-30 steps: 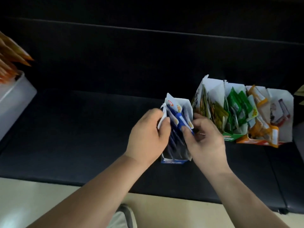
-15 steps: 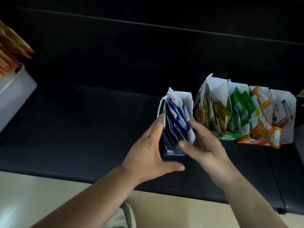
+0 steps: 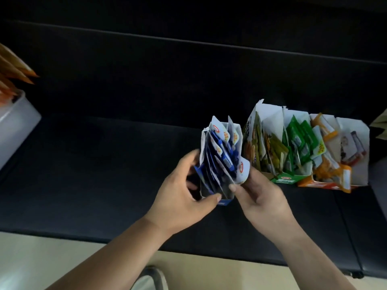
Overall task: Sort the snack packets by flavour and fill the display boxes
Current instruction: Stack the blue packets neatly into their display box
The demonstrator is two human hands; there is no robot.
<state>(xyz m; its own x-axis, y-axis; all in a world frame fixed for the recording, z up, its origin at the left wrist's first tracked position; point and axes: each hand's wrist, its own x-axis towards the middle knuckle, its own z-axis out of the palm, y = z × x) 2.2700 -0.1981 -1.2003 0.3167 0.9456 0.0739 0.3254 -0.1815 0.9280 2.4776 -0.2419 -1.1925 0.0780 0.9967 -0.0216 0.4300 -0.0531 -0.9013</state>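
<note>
A blue display box packed with several blue-and-white snack packets is between my hands on the dark seat. My left hand grips the box from the left, thumb across its front bottom corner. My right hand grips its right side, thumb at the front edge by the packets. To the right stand three more filled boxes in a row: an olive-yellow one, a green one and an orange one.
The dark upholstered bench runs across the view, with its backrest behind. A white plastic bin holding orange packets stands at the far left. A pale floor strip lies along the near edge.
My left hand has curled round the blue box's left side and my right hand has slid down to its lower right. The box now leans a little to the right, closer to the row.
</note>
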